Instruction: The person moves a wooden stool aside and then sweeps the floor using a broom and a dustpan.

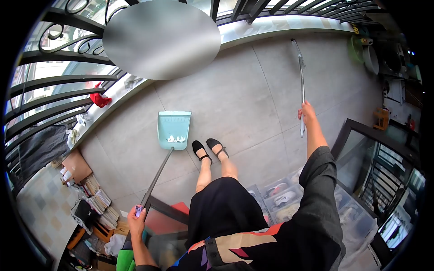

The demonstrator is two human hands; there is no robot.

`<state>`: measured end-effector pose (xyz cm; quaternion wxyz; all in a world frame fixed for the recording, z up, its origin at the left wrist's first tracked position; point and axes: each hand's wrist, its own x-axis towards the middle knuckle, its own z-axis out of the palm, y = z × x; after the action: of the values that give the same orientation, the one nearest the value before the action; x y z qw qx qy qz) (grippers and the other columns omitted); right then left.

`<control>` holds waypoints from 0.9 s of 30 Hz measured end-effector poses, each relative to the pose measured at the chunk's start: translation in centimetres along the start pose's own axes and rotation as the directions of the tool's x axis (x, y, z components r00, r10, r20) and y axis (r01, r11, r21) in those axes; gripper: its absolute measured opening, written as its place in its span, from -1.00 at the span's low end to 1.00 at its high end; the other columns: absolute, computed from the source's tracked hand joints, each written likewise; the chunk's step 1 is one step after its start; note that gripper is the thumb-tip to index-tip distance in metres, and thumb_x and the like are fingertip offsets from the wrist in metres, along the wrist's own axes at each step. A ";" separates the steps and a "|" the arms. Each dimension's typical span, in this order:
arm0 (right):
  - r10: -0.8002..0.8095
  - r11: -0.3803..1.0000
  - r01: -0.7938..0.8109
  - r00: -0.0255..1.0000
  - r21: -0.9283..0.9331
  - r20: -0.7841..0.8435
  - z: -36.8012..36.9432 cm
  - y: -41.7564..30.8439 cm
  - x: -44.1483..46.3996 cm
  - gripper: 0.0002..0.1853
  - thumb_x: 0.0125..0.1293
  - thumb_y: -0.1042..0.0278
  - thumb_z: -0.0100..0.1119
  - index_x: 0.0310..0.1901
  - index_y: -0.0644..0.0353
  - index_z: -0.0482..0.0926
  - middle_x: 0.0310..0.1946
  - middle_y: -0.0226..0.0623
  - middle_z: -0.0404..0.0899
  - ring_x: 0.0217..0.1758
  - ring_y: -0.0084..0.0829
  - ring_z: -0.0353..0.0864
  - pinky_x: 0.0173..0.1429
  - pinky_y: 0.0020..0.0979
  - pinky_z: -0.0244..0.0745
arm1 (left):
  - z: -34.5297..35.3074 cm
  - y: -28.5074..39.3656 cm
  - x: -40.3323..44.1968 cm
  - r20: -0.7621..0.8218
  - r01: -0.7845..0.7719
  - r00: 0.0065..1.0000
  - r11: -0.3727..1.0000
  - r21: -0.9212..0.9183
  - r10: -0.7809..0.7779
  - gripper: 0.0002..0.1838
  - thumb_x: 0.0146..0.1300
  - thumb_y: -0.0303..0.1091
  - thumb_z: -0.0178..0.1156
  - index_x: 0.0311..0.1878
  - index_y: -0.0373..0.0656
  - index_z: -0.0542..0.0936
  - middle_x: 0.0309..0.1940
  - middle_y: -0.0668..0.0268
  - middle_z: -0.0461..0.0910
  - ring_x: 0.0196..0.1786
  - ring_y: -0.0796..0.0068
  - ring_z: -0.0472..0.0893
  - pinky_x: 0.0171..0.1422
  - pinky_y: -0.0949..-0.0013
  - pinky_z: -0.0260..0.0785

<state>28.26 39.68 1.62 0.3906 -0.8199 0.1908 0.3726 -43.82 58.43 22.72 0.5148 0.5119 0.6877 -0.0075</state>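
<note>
On the grey tiled floor left of my feet rests a light blue dustpan point(173, 121), its open side facing away from me. Several crumpled white scraps point(175, 139) lie in it, near the handle end. My left hand point(136, 217) is closed around the purple-topped end of the dustpan's long dark handle. Out to the right, my right hand point(308, 113) grips the pale end of a long-handled broom point(301, 81). Its narrow grey head reaches the floor near the window ledge; the bristles are hard to make out.
Dark window railings point(54, 97) and a ledge point(253, 31) border the floor. A red cloth point(100, 99) hangs at left. Stacked papers point(97, 198) stand lower left. Clear shoe boxes point(282, 194) and a dark-framed glass door point(361, 158) are at right. A grey blur covers the upper left.
</note>
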 end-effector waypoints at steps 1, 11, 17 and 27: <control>0.004 1.000 -0.004 1.000 0.007 -0.001 0.4 -1.1 0.5 -0.53 0.35 0.32 -0.23 0.29 -0.10 0.07 -0.62 -0.33 0.29 -0.66 -0.51 0.27 -0.66 -0.43 0.24 | -0.1 -0.2 0.1 -0.005 0.011 1.000 1.000 0.009 -0.011 -0.92 0.15 -0.47 0.19 -0.31 -0.21 0.49 -0.53 0.58 0.36 -0.47 0.79 0.25 -0.40 0.65 0.09; -0.110 0.969 0.101 0.994 0.227 0.026 8.9 -3.7 5.3 -0.42 0.19 0.51 -0.19 0.29 0.13 -0.01 -0.65 -0.26 0.31 -0.72 -0.43 0.31 -0.70 -0.39 0.25 | -0.9 -0.8 0.7 -0.008 0.128 0.992 0.989 0.075 -0.127 -0.89 0.13 -0.46 0.21 -0.31 -0.23 0.49 -0.50 0.57 0.36 -0.44 0.77 0.26 -0.35 0.64 0.10; -0.146 0.967 0.167 0.982 -0.191 0.122 11.6 5.2 -2.9 -0.38 0.23 0.46 -0.17 0.35 -0.04 0.01 -0.67 -0.30 0.31 -0.77 -0.47 0.31 -0.76 -0.38 0.27 | -0.2 0.2 0.8 -0.007 0.080 0.997 0.996 0.037 -0.080 -0.88 0.14 -0.43 0.22 -0.32 -0.23 0.49 -0.52 0.57 0.34 -0.45 0.78 0.25 -0.36 0.64 0.08; 0.014 0.812 0.166 0.953 -0.559 0.304 2.7 20.3 -20.0 -0.36 0.26 0.44 -0.11 0.36 -0.21 -0.01 -0.71 -0.31 0.34 -0.78 -0.45 0.35 -0.72 -0.35 0.37 | 0.5 -0.2 0.1 -0.013 0.032 0.999 0.999 -0.041 -0.033 -0.88 0.14 -0.41 0.22 -0.32 -0.23 0.51 -0.52 0.58 0.36 -0.47 0.78 0.26 -0.38 0.65 0.09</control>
<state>1.77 29.64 5.59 0.1617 -0.8419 -0.0248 0.5143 -43.59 58.11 22.31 0.5203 0.4899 0.6995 0.0017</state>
